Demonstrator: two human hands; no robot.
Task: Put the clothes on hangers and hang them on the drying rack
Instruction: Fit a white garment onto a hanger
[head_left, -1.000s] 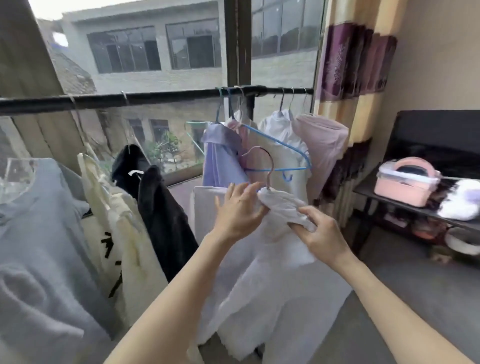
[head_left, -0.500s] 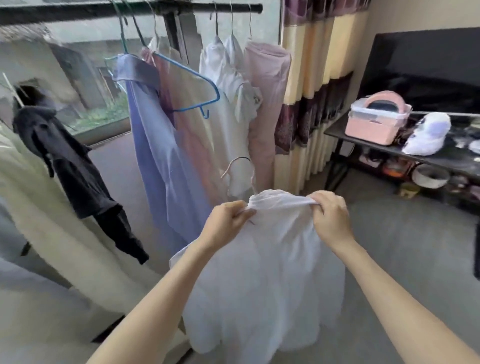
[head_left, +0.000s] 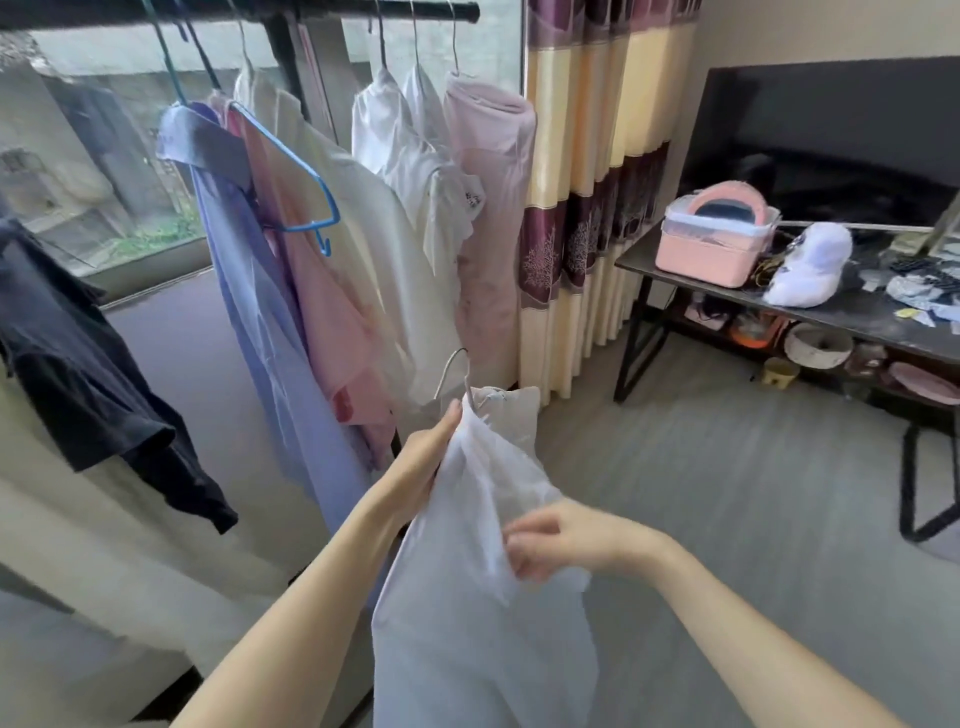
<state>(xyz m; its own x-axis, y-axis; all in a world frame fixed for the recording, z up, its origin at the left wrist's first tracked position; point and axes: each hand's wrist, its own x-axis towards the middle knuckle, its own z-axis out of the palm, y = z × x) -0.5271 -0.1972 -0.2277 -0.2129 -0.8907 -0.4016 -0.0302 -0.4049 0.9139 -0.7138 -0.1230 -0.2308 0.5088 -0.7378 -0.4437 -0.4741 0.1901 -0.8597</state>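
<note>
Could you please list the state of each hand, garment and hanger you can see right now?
Left hand: gripping the white garment at its top.
Right hand: pinching the fabric lower down.
White garment: on a hanger, held, not yet on the rack.
Wire hanger: hook free, upright.
Blue hanger: empty, hanging.
Lilac shirt: hung on the rail.
Pink box: closed, on the table.

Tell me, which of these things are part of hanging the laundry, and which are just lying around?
Part of the job: white garment, wire hanger, drying rack bar, left hand, right hand.

Just lying about: pink storage box, white plush toy, black table, curtain.
</note>
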